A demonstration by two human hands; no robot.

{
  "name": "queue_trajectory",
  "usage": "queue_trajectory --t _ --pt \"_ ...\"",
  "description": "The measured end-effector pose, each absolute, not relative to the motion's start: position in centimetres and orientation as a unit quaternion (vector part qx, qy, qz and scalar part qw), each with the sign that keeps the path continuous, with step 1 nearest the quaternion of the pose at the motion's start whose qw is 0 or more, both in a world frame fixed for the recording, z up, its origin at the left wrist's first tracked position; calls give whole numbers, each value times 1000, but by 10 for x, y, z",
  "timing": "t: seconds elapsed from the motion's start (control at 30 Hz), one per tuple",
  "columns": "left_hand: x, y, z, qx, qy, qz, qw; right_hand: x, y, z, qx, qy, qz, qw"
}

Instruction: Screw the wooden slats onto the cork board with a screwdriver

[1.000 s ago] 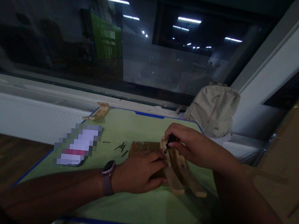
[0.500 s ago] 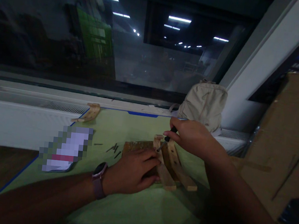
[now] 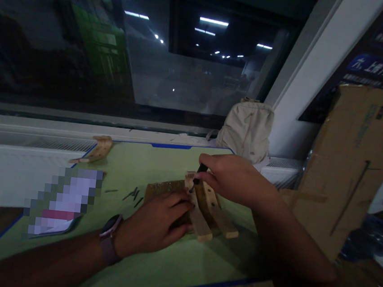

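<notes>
My right hand (image 3: 227, 178) is wrapped around the black handle of a screwdriver (image 3: 201, 169). The tool's tip points down at the far part of a curved wooden piece (image 3: 201, 225), close to my left fingertips. My left hand (image 3: 159, 217), with a watch on its wrist, holds that piece by its left side, fingers and thumb against it. A second, similar wooden piece (image 3: 221, 216) with dark holes lies beside it on the right. Under both is a brown, tape-covered block (image 3: 162, 186), partly hidden by my left hand.
Several loose screws (image 3: 134, 194) lie left of the block on the green tabletop (image 3: 135, 160). A blurred-out phone (image 3: 65, 206) is at the left, with another curved wooden piece (image 3: 98, 150) at the far left corner. A beige backpack (image 3: 247, 128) stands behind; a cardboard box (image 3: 348, 163) is at right.
The whole view has shifted, so everything sits further left in the picture. Both hands keep their places at the wooden piece, and the screwdriver is a little more upright.
</notes>
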State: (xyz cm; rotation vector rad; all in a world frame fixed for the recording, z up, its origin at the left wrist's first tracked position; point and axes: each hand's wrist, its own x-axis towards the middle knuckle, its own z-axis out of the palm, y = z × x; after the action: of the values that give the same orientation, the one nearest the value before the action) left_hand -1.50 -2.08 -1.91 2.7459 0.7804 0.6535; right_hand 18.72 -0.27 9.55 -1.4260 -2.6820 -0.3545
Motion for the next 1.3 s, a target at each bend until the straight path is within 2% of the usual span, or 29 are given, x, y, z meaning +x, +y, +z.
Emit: queue_trajectory --t 0.17,0.27,0.4,0.5,0.6,0.73,0.9,1.0,1.07,1.23,1.3 --pt "-15 -21 -19 931 262 232 108 183 -3 94 -499 -848 -171 46" --pt "-15 -20 -19 931 261 229 109 181 -4 93 -520 -836 -166 50" --pt "-15 -21 -19 932 261 225 109 182 -1 92 -457 -883 -68 81" --pt "-15 -21 -18 932 268 219 107 183 5 89 -343 -927 40 144" --pt "-14 -22 -16 933 271 212 105 183 11 85 -296 -931 79 196" --pt "-14 -23 -14 936 265 207 105 184 16 82 -352 -915 21 195" --pt "-13 -23 -11 938 271 194 96 178 16 79 -458 -875 -111 110" --pt "-13 -23 -12 937 273 197 94 175 12 79 -496 -853 -143 73" --pt "-13 -23 -12 936 272 202 93 177 8 81 -485 -864 -110 83" --pt "-13 -23 -14 936 276 202 88 187 6 84 -338 -927 91 135" --pt "-13 -23 -14 936 275 204 88 188 9 82 -328 -925 117 153"
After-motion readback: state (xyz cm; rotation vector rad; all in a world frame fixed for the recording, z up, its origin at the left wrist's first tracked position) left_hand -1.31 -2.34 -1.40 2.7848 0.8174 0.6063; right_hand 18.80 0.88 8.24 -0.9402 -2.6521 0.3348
